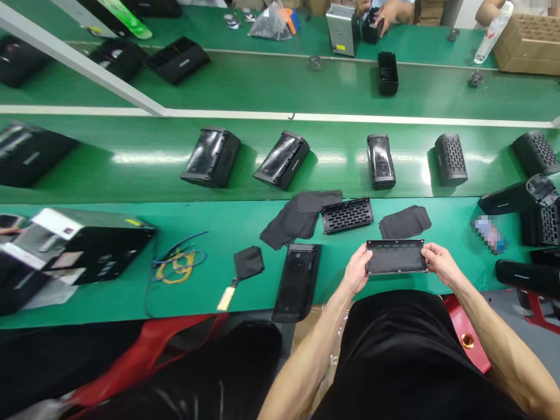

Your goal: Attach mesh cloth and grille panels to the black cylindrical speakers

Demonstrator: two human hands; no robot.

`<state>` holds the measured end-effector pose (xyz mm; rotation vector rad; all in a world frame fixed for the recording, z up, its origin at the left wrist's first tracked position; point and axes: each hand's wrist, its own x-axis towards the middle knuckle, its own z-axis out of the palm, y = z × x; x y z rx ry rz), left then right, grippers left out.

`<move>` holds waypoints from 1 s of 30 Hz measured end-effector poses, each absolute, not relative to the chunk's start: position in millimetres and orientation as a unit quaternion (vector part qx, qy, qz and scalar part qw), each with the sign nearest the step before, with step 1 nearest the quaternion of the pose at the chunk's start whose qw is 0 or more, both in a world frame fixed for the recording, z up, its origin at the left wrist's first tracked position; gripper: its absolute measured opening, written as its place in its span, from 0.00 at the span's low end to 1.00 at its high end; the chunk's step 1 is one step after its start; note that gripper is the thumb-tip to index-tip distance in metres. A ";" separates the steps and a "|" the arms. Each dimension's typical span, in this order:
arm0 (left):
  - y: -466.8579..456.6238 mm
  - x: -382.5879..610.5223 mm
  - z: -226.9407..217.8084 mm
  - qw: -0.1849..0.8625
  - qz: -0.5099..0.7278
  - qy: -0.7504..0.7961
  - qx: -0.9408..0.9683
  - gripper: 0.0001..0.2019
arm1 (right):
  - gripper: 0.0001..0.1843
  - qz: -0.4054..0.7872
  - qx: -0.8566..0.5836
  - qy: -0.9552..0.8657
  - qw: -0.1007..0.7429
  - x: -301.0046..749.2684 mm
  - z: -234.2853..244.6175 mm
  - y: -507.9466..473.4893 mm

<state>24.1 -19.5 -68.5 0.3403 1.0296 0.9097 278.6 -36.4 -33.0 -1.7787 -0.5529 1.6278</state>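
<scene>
My left hand [357, 268] grips the left end of a black rectangular grille panel [396, 258], and my right hand [441, 265] pinches its right end. The panel is held level above the green bench near my lap, its shallow rimmed side facing me. Just beyond it lies a small stack of black fabric sheets [405, 222]. A slotted black grille [347, 215] rests to the upper left, against a larger fanned pile of black sheets [292, 219]. Left of my hands, a long black panel [297, 280] reaches over the bench's front edge.
Several black speaker housings, one of them [381, 161], stand on the green conveyor [336, 125] beyond the bench. A wood-handled black pad [248, 262], coiled cables [177, 266] and a boxy machine [96, 245] lie left. More black housings [529, 274] crowd the right. A person's hands [387, 14] work across.
</scene>
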 end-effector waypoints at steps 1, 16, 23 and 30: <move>-19.4 23.9 -68.5 0.759 0.418 0.474 0.156 0.25 | 0.25 0.622 -0.679 -0.210 0.329 278.9 -33.6 -36.2; 1.2 3.8 -64.4 0.791 0.379 0.474 0.075 0.28 | 0.27 0.632 -0.660 -0.212 0.347 276.4 -29.7 -7.0; 30.3 -0.4 -67.9 0.924 0.148 0.352 0.015 0.33 | 0.29 0.746 -0.540 -0.281 0.268 283.4 -22.8 20.1; 35.8 -9.6 -69.3 0.972 0.064 0.224 -0.026 0.29 | 0.27 0.704 -0.543 -0.418 0.187 268.6 -30.0 98.6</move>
